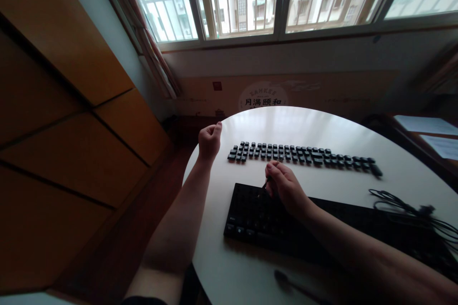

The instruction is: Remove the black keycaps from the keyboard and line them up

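A black keyboard (257,219) lies on the round white table (322,128), most of its keys off. My right hand (284,188) hovers over its upper left part, fingers pinched round a small dark tool whose tip points at the board. My left hand (209,140) rests at the table's far left edge, curled into a loose fist; what it holds, if anything, is hidden. Beyond the keyboard, several black keycaps (304,155) lie in rows across the table.
A black cable (411,209) coils at the right of the keyboard. A dark brush-like thing (286,281) lies near the front edge. Wooden cabinets (71,119) stand left. A window and a low wall lie behind. Papers (429,126) sit at the right.
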`<state>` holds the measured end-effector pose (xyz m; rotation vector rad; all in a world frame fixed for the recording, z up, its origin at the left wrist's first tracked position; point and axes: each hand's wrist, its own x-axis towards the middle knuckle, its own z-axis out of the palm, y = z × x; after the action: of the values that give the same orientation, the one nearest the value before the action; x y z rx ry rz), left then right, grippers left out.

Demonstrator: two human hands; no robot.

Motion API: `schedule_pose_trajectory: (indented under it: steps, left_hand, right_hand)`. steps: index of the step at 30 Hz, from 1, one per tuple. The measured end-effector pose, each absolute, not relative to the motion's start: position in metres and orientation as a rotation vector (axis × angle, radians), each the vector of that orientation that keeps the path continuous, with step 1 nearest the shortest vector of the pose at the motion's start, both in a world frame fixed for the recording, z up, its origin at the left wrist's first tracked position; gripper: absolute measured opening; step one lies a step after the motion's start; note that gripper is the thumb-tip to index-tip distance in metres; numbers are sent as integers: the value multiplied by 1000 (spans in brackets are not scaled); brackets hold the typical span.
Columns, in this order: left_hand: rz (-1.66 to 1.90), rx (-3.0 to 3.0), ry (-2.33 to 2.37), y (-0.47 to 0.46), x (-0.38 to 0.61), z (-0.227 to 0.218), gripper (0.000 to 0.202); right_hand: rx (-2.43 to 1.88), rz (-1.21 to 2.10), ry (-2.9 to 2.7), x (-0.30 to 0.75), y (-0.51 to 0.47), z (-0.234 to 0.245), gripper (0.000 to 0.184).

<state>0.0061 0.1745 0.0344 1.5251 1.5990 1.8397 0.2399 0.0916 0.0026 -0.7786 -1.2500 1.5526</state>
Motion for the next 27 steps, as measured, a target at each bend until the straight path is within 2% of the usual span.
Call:
schedule_pose_trajectory:
  steps: [8, 18, 27]
  left_hand:
    - [1852, 1512, 1582, 177, 6, 33, 52]
    - [1857, 1503, 1574, 177, 6, 33, 52]
    - [1854, 1500, 1588, 175, 8, 34, 51]
  right_hand:
    - [-794, 1557, -1161, 240, 93, 3, 31]
    - [-786, 1661, -1225, 237, 90, 1, 35]
    - [-750, 1732, -1331, 236, 90, -4, 30]
